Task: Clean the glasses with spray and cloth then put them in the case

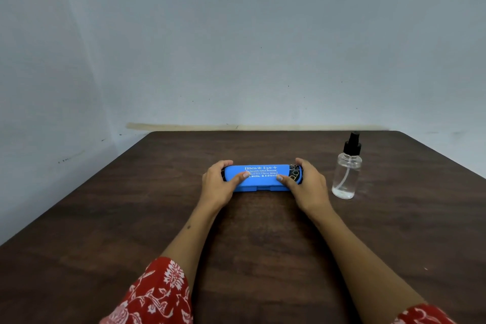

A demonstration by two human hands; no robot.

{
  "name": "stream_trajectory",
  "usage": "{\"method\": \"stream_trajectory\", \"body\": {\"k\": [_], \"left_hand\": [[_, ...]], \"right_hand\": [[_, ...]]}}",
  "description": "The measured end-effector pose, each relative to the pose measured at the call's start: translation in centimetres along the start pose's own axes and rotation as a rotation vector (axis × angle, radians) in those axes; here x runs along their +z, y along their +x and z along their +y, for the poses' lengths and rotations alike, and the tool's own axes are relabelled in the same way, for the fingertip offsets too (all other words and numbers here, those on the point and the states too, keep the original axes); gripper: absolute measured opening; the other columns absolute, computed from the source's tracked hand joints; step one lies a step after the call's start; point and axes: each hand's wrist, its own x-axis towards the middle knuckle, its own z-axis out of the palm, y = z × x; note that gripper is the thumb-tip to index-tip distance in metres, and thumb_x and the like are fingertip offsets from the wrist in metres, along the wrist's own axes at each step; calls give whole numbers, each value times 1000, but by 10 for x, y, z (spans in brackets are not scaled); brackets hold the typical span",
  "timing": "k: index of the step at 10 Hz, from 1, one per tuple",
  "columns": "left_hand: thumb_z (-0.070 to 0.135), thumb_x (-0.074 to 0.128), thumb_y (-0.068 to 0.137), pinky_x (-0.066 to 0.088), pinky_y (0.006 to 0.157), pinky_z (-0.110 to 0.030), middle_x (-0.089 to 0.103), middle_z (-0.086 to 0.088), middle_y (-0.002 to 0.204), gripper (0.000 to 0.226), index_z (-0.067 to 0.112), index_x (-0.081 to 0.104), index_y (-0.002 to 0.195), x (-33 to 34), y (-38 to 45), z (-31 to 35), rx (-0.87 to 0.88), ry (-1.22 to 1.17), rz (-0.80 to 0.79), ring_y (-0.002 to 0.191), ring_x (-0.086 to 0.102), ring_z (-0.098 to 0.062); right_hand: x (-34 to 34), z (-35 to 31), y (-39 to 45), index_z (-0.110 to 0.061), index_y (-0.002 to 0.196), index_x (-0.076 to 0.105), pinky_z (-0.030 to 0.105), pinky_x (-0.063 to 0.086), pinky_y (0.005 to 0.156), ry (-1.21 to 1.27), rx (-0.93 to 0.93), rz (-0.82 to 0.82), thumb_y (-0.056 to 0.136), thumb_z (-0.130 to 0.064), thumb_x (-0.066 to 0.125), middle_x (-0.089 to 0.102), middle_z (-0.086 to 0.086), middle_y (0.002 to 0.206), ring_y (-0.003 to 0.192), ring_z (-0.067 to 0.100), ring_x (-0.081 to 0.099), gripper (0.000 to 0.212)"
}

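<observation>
Your left hand (219, 184) and right hand (305, 184) grip opposite ends of the closed, oblong blue case (260, 177), thumbs pressed on its lid, at the centre of the dark wood-grain surface (105, 218). White lettering reads "Bhavik Eye+". A clear cylindrical spray bottle (345, 169) with black nozzle stands upright near its right.

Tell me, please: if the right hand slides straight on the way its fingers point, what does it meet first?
The right hand points left along the blue case, which it already touches; beyond that, probably the left hand.
</observation>
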Motion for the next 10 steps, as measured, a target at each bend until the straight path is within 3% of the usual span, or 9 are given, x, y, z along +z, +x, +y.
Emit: {"method": "stream_trajectory", "body": {"k": [1, 2, 3, 4, 5, 7, 8, 9, 10], "left_hand": [[40, 73, 78, 45, 102, -41, 56, -7, 131, 61, 13, 54, 129, 0, -2, 0, 11, 5, 2, 121, 51, -22], [43, 69, 80, 43, 104, -42, 52, -7, 137, 65, 14, 47, 135, -1, -3, 1, 8, 25, -15, 124, 49, -22], [46, 64, 83, 42, 103, -37, 49, -7, 139, 66, 15, 43, 137, -1, -3, 1, -22, 1, 6, 126, 47, -21], [47, 59, 86, 42, 97, -30, 54, -8, 134, 60, 12, 46, 134, -1, -4, 2, -33, -43, 71, 122, 51, -20], [45, 56, 89, 41, 95, -27, 56, -8, 131, 56, 10, 48, 132, 1, -4, 2, -40, -80, 93, 119, 53, -18], [40, 51, 93, 39, 91, -22, 56, -8, 131, 50, 9, 47, 132, 4, -5, 5, -20, -88, 110, 114, 52, -12], [37, 48, 95, 40, 91, -22, 57, -9, 129, 47, 8, 48, 131, 3, -5, 6, -3, -50, 130, 110, 51, -9], [34, 46, 97, 41, 101, -32, 56, -11, 131, 45, 6, 47, 132, 3, -8, 6, 70, 17, 168, 120, 52, -20], [28, 43, 98, 37, 102, -28, 52, -11, 134, 42, 4, 46, 132, 4, -14, 10, 167, 82, 221, 124, 49, -22]], "right_hand": [[-6, -12, -13, -8, 131, 47, 36, 42, 95, -148, -289, 301, 82, -33, 70, 53, 10, 128, 121, 26, 47, 60], [-14, -21, -17, -5, 133, 43, 41, 31, 106, -210, -408, 711, 82, -41, 65, 46, 16, 137, 127, 29, 42, 66], [-23, -16, -15, -9, 144, 26, 41, 11, 114, -86, -197, 869, 84, -49, 58, 24, 14, 152, 140, 25, 23, 78], [-27, -5, -12, -9, 145, 23, 47, 16, 111, 44, 160, 891, 83, -50, 57, 22, 12, 153, 139, 26, 23, 82], [-27, 4, -8, -10, 141, 29, 48, 26, 104, 182, 386, 747, 81, -36, 63, 36, 9, 145, 132, 29, 36, 74], [-20, 9, -5, -19, 137, 37, 44, 38, 99, 136, 309, 520, 90, -31, 58, 48, 4, 138, 123, 27, 48, 54], [-18, 9, -3, -19, 139, 35, 41, 39, 96, 130, 265, 394, 90, -34, 57, 49, 4, 137, 123, 27, 48, 56], [-18, 10, -4, -19, 141, 32, 40, 40, 97, 152, 216, 335, 88, -33, 60, 49, 4, 139, 126, 27, 46, 62], [-19, 6, -8, -17, 145, 24, 40, 35, 105, 155, 227, 402, 79, -28, 66, 40, 5, 146, 132, 24, 40, 79]]}}
